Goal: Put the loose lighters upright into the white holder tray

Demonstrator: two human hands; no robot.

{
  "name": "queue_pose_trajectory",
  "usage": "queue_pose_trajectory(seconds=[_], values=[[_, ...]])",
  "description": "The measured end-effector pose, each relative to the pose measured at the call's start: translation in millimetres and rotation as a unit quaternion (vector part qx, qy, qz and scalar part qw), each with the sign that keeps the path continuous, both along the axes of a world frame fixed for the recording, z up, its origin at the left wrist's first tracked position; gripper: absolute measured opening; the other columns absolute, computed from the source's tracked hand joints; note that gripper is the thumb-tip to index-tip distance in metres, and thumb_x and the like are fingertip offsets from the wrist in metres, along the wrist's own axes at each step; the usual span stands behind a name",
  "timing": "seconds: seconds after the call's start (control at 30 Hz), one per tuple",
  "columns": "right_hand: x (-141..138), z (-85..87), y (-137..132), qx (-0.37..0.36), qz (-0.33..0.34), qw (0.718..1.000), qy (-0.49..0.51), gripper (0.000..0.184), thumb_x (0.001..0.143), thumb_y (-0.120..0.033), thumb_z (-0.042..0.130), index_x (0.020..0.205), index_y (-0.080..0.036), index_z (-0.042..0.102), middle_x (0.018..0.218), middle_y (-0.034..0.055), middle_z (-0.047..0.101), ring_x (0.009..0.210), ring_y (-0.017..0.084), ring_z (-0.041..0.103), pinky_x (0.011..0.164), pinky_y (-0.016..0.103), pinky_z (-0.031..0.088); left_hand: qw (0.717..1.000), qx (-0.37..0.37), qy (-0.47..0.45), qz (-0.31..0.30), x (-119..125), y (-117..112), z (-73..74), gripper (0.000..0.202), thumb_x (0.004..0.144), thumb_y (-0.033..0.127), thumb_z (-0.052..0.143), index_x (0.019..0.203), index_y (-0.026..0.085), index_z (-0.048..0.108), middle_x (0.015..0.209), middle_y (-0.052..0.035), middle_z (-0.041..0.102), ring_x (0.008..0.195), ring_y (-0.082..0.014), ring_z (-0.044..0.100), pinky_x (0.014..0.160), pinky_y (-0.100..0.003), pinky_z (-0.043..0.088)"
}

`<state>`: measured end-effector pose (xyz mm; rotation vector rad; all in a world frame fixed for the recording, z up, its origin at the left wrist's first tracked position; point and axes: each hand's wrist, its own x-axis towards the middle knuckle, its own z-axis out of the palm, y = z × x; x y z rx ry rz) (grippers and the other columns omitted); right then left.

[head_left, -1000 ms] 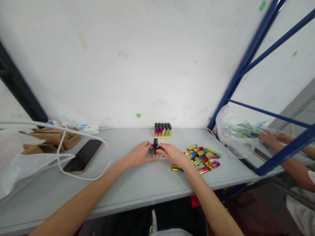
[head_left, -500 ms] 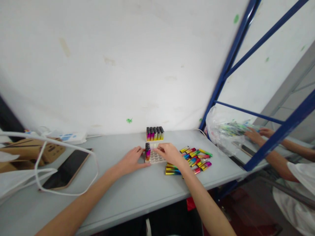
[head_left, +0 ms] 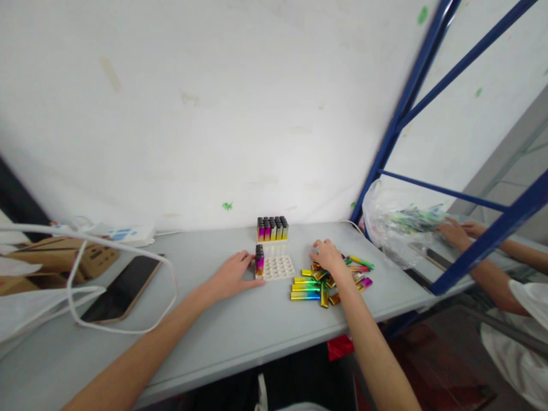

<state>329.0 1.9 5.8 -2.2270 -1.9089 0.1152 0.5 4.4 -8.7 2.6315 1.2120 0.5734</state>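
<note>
Left fingers: stretched out flat and loose, gripping nothing, tips right up against the left edge of the white tray.
Left hand: palm down on the table, braced beside that tray.
Standing lighters: a few upright in the tray's leftmost slots, just by the fingertips; the other slots show as open holes.
Right fingers: curled down onto the pile; I cannot tell whether they pinch one.
Right hand: over the loose lighters, a bright rainbow heap lying flat, right of the tray.
Full tray: packed with upright lighters, behind the white tray, near the wall.
Far left: phone face up, ringed by a white cable; cardboard box behind it.
Far right: plastic bag past the blue frame, a co-worker's hands at it.
</note>
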Motion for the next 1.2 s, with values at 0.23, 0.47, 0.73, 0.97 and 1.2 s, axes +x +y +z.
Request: queue_pose_trajectory(seconds=[0.23, 0.47, 0.73, 0.97, 1.2], values=[[-13.5, -8.9, 8.9, 0.076, 0.107, 0.982, 0.139, 0.057, 0.083, -0.005, 0.06, 0.139, -0.013, 0.056, 0.112, 0.0126, 0.069, 0.106, 0.022, 0.064, 0.102, 0.034, 0.044, 1.0, 0.003, -0.001, -0.005, -1.6, -0.5, 1.3, 0.061, 0.082, 0.07, 0.065, 0.111, 0.016, 0.064, 0.108, -0.0109, 0.062, 0.098, -0.0296, 0.062, 0.091, -0.041, 0.05], [-44.3, 5.0, 5.2, 0.057, 0.225, 0.886, 0.402, 0.023, 0.082, -0.032, 0.066, 0.1, -0.018, 0.07, 0.092, 0.0036, 0.07, 0.081, 0.019, 0.064, 0.08, 0.034, 0.052, 1.0, 0.011, 0.007, 0.002, -0.5, -2.1, 0.4, 0.061, 0.083, 0.069, 0.066, 0.113, 0.016, 0.064, 0.108, -0.0113, 0.063, 0.1, -0.0293, 0.062, 0.092, -0.039, 0.049], [-75.2, 13.7, -17.2, -0.077, 0.204, 0.799, 0.561, 0.036, 0.086, -0.042, 0.06, 0.116, -0.028, 0.046, 0.07, -0.0081, 0.055, 0.05, 0.01, 0.038, 0.05, 0.021, 0.037, 1.0, 0.013, 0.01, 0.003, 0.0, -1.2, -1.9, 0.064, 0.083, 0.071, 0.064, 0.113, 0.015, 0.062, 0.108, -0.0118, 0.061, 0.098, -0.0296, 0.061, 0.09, -0.041, 0.049], [-74.6, 6.3, -6.1, 0.114, 0.195, 0.886, 0.405, 0.05, 0.094, -0.064, 0.043, 0.071, -0.02, 0.049, 0.062, -0.0028, 0.045, 0.061, 0.014, 0.042, 0.056, 0.025, 0.034, 1.0, 0.014, 0.003, -0.003, -1.2, -2.4, -0.1, 0.061, 0.083, 0.071, 0.065, 0.113, 0.017, 0.062, 0.107, -0.01, 0.062, 0.099, -0.0288, 0.061, 0.091, -0.04, 0.049], [-82.1, 5.2, -10.8, 0.17, 0.14, 0.922, 0.317, 0.051, 0.089, -0.058, 0.045, 0.054, -0.022, 0.034, 0.054, -0.0038, 0.03, 0.054, 0.011, 0.031, 0.052, 0.026, 0.021, 1.0, 0.016, 0.006, -0.005, -1.9, -0.5, -2.3, 0.061, 0.084, 0.071, 0.064, 0.113, 0.018, 0.062, 0.107, -0.0098, 0.061, 0.098, -0.0285, 0.061, 0.09, -0.04, 0.05]])
